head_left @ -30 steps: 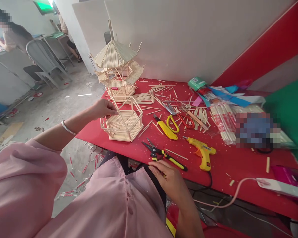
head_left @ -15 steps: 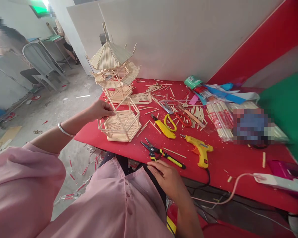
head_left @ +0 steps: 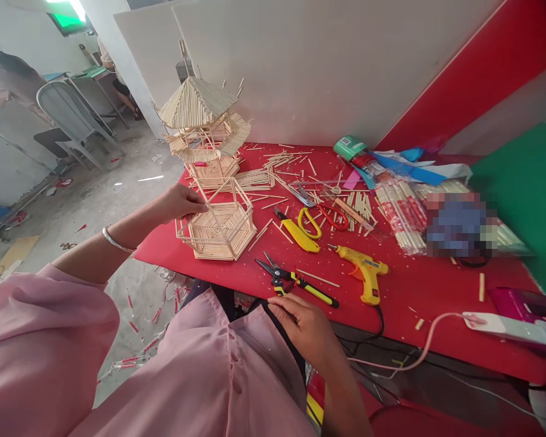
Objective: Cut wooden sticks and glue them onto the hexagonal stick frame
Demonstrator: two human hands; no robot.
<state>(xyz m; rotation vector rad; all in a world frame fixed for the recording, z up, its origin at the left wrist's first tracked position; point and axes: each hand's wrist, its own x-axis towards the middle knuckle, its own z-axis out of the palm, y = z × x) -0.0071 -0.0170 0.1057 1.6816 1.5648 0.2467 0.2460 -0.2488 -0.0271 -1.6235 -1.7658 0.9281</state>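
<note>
Nearest, the right hand hangs back-up with fingers loosely curled at the edge of the red table, just beside the pliers; whether its grip holds anything, I cannot tell. Dark print on the yellow glue gun is too small to read. Stretched forward, the left hand has its grip pinched on the left side of the hexagonal stick frame, which sits on the table before a stick pagoda. Farther right, a green tube bears a barcode label.
</note>
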